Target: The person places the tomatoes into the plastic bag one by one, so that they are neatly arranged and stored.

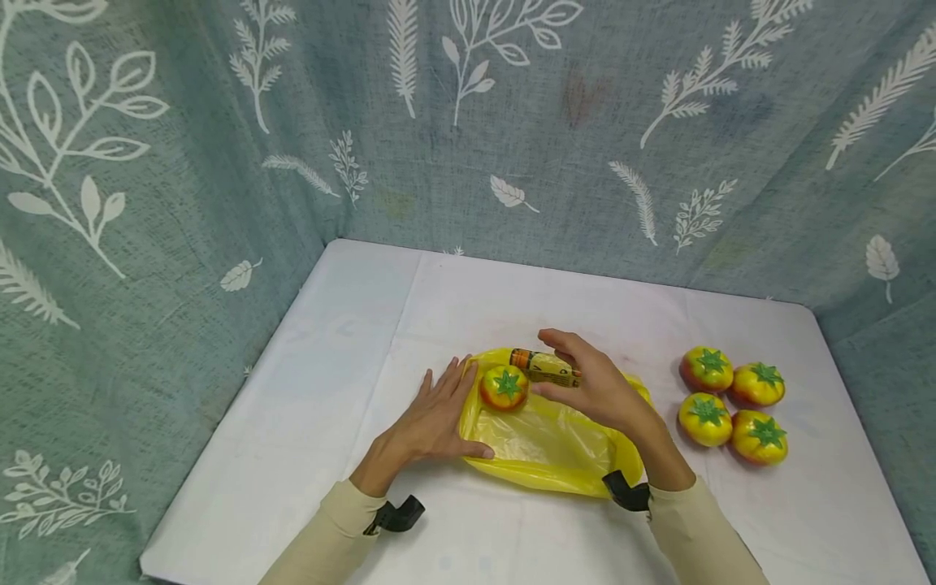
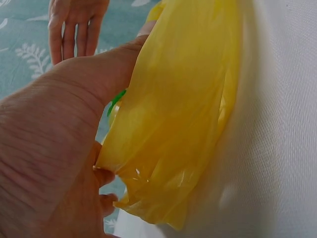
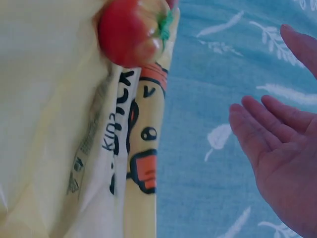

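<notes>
A yellow plastic bag (image 1: 541,443) lies spread with its mouth facing up on the white table. Inside it, at the left end, sits a red-and-yellow toy tomato (image 1: 504,387) with a green calyx. My left hand (image 1: 435,414) rests against the bag's left edge, fingers fairly straight and thumb spread over the near rim. In the left wrist view the bag (image 2: 183,109) partly covers those fingers. Above the bag's far right side hovers my right hand (image 1: 595,382), fingers spread, holding nothing. The right wrist view shows the tomato (image 3: 131,32) beside the bag's printed far wall (image 3: 143,129).
Several more toy tomatoes (image 1: 706,420) stand grouped on the table right of the bag. The white-covered table (image 1: 351,325) meets a blue-green leaf-patterned curtain (image 1: 468,179) at the back and sides. Each wrist wears a black strap mount (image 1: 398,514).
</notes>
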The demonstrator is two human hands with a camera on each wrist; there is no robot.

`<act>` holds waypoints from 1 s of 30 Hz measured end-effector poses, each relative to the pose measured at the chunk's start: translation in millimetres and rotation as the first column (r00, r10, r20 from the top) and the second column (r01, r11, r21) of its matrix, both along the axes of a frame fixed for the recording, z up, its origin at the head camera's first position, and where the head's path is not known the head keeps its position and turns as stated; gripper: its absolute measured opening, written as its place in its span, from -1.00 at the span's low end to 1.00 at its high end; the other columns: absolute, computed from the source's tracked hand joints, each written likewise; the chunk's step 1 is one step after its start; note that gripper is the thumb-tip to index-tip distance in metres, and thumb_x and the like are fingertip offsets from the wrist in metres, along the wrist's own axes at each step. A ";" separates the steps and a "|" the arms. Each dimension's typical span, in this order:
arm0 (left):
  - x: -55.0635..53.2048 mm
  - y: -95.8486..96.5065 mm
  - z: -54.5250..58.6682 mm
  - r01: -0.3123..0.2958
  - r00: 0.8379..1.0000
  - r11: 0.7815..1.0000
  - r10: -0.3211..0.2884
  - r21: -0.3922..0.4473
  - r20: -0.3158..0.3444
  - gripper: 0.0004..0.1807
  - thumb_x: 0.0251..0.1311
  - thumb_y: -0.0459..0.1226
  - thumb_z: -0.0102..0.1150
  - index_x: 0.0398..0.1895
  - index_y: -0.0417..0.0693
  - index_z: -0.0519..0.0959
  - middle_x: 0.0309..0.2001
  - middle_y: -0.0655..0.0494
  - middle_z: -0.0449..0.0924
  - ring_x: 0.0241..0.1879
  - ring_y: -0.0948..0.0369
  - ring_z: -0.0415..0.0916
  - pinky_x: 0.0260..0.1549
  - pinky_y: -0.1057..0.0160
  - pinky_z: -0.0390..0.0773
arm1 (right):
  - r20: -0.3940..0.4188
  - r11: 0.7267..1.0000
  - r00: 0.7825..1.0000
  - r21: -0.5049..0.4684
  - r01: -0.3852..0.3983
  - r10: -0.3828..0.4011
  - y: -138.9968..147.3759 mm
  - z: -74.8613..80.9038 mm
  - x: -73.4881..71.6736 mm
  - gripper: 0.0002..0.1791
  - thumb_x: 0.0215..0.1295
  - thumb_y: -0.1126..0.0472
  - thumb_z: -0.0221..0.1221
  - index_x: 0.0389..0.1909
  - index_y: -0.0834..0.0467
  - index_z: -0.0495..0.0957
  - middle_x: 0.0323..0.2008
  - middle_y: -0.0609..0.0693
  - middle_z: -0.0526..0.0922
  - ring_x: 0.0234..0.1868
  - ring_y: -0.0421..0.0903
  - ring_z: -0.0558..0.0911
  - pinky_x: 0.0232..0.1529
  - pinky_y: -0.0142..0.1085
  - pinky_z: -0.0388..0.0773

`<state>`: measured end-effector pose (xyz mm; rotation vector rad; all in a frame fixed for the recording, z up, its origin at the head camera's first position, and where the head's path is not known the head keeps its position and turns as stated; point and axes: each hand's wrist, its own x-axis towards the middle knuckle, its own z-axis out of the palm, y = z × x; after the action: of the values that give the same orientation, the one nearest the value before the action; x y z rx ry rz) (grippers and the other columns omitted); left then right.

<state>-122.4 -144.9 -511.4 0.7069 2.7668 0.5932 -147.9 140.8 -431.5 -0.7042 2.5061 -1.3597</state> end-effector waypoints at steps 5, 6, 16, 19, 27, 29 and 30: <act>0.7 -2.5 0.2 0.014 1.000 1.000 -0.014 0.006 -0.009 0.47 -0.11 0.44 0.35 0.65 -0.11 -0.22 0.64 -0.09 -0.32 0.60 -0.02 -0.38 0.45 -0.29 -0.27 | 0.001 0.999 0.999 -0.006 0.032 -0.032 12.2 2.0 5.8 -0.10 0.26 -0.04 0.40 0.52 0.16 0.21 0.46 0.12 0.31 0.43 0.18 0.34 0.36 0.05 0.32; 0.8 -3.0 0.3 0.016 1.000 1.000 -0.016 0.007 -0.013 0.47 -0.12 0.44 0.36 0.65 -0.12 -0.22 0.64 -0.09 -0.32 0.60 -0.03 -0.38 0.44 -0.29 -0.26 | -0.001 0.999 0.999 -0.008 0.036 -0.036 15.4 2.1 6.9 -0.09 0.26 -0.03 0.40 0.52 0.16 0.21 0.46 0.12 0.30 0.43 0.18 0.34 0.36 0.06 0.31; 0.8 -5.2 1.4 0.025 1.000 1.000 -0.025 0.001 -0.007 0.48 -0.12 0.46 0.34 0.64 -0.14 -0.22 0.64 -0.08 -0.34 0.60 -0.02 -0.39 0.45 -0.29 -0.29 | -0.047 0.993 0.992 0.002 0.118 -0.117 52.0 2.4 21.7 -0.14 0.28 0.06 0.40 0.50 0.17 0.22 0.45 0.14 0.31 0.44 0.17 0.33 0.36 -0.06 0.27; 0.4 -5.3 0.9 0.031 1.000 1.000 -0.031 0.007 -0.005 0.48 -0.12 0.45 0.34 0.64 -0.14 -0.23 0.63 -0.08 -0.34 0.60 -0.03 -0.39 0.44 -0.29 -0.29 | -0.059 0.990 0.988 0.000 0.143 -0.143 63.9 2.9 27.2 -0.16 0.27 0.13 0.40 0.49 0.22 0.23 0.45 0.19 0.30 0.45 0.19 0.32 0.36 -0.07 0.25; -0.6 -4.9 0.1 0.035 0.999 0.999 -0.035 0.004 0.000 0.51 -0.15 0.44 0.38 0.64 -0.15 -0.24 0.63 -0.11 -0.33 0.60 -0.01 -0.41 0.44 -0.29 -0.28 | -0.072 0.959 0.959 0.040 0.279 -0.276 103.4 2.9 46.8 -0.10 0.25 0.10 0.42 0.51 0.21 0.20 0.44 0.24 0.31 0.40 0.32 0.34 0.12 -0.73 0.21; -0.4 -4.8 0.0 0.035 0.999 0.999 -0.035 0.001 0.001 0.51 -0.16 0.44 0.39 0.64 -0.16 -0.23 0.63 -0.11 -0.34 0.60 -0.01 -0.41 0.45 -0.29 -0.28 | -0.073 0.953 0.951 0.028 0.302 -0.300 113.3 2.4 51.6 -0.09 0.24 0.15 0.43 0.52 0.23 0.18 0.44 0.27 0.31 0.39 0.34 0.34 0.11 -0.74 0.23; -0.4 -4.7 -0.2 0.034 0.999 0.999 -0.034 0.001 0.001 0.52 -0.17 0.44 0.39 0.64 -0.16 -0.23 0.63 -0.11 -0.34 0.60 -0.01 -0.41 0.45 -0.29 -0.28 | -0.072 0.950 0.948 0.021 0.313 -0.311 118.0 2.0 53.4 -0.09 0.24 0.17 0.43 0.53 0.24 0.18 0.43 0.29 0.30 0.39 0.34 0.34 0.12 -0.74 0.22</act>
<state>-122.8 -149.6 -511.7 0.7522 2.7476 0.5879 -94.5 258.8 -429.5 -0.3616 2.7786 -1.4079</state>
